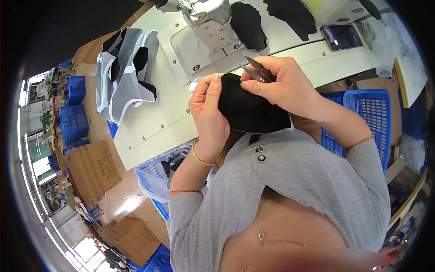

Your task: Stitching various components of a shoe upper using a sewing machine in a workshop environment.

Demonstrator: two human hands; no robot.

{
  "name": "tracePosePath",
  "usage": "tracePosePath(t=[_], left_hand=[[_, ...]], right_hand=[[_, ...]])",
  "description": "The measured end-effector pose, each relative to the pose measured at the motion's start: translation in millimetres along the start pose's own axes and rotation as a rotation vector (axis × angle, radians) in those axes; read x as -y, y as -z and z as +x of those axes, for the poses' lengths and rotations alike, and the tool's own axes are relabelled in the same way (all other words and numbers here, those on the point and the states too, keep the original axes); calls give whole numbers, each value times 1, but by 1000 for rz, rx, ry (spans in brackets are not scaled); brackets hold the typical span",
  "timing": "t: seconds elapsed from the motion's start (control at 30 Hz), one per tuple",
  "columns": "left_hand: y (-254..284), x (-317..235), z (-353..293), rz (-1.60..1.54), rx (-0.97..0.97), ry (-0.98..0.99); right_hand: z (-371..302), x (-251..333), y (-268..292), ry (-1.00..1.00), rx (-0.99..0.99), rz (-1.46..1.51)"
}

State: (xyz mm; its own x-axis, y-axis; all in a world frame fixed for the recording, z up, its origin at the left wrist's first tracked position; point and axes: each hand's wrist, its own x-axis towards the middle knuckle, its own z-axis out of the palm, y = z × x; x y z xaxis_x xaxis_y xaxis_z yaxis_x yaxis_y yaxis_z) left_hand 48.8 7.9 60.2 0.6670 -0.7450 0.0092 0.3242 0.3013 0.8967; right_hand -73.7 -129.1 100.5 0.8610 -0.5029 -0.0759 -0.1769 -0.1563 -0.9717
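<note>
A black fabric piece (253, 109) with a pale lower edge hangs in front of my chest, at the front edge of the white sewing table (154, 131). My left hand (209, 109) is closed on its upper left edge, thumb on top. My right hand (287, 84) is closed around a pair of dark metal thread snips (259, 71), whose blades point up and left. With the thumb and a finger of that same hand I also pinch the cloth's top edge. Part of the fabric lies hidden behind my fingers.
Beyond my hands stands a sewing machine (208, 25). Grey, white and black sewn pieces (131, 86) lie at the left. Black cut pieces (248, 27) and a phone (341, 37) are at the far right. Blue baskets (378, 118) stand beside me; cardboard boxes (93, 170) sit on the floor.
</note>
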Motion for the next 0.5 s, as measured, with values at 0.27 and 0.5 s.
tracePosePath(t=[0.27, 0.5], left_hand=[[2, 0, -1, 13, 0, -10], [3, 2, -1, 83, -14, -49]], right_hand=[[4, -8, -4, 27, -8, 64], [4, -5, -4, -8, -3, 83]])
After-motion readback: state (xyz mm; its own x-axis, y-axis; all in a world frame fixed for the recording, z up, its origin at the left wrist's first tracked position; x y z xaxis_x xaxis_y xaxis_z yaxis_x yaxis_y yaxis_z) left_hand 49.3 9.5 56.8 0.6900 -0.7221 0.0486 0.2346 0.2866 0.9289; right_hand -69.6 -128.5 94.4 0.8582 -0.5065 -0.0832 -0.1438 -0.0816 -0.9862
